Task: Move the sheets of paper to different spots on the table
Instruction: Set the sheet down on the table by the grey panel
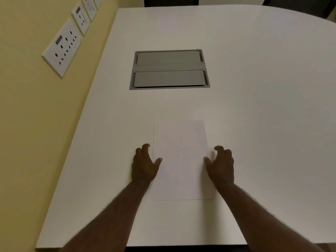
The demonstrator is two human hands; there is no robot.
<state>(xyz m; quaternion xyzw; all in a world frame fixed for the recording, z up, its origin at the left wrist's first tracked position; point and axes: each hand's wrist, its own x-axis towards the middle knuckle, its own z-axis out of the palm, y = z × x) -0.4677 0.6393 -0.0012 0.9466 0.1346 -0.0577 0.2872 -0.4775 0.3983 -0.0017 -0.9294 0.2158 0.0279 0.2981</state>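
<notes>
A white sheet of paper (181,160) lies flat on the white table (254,106), near its front edge and in line with me. Whether more sheets lie under it I cannot tell. My left hand (144,165) sits at the paper's left edge, thumb tip on the sheet and fingers curled on the table beside it. At the right edge my right hand (221,165) mirrors this: its thumb touches the paper and its fingers curl just outside the edge. Neither hand has lifted the paper.
A grey cable box (169,70) with two closed flaps is set into the table beyond the paper. The yellow wall (27,124) on the left carries several white socket plates (62,47). The table's left edge runs along that wall.
</notes>
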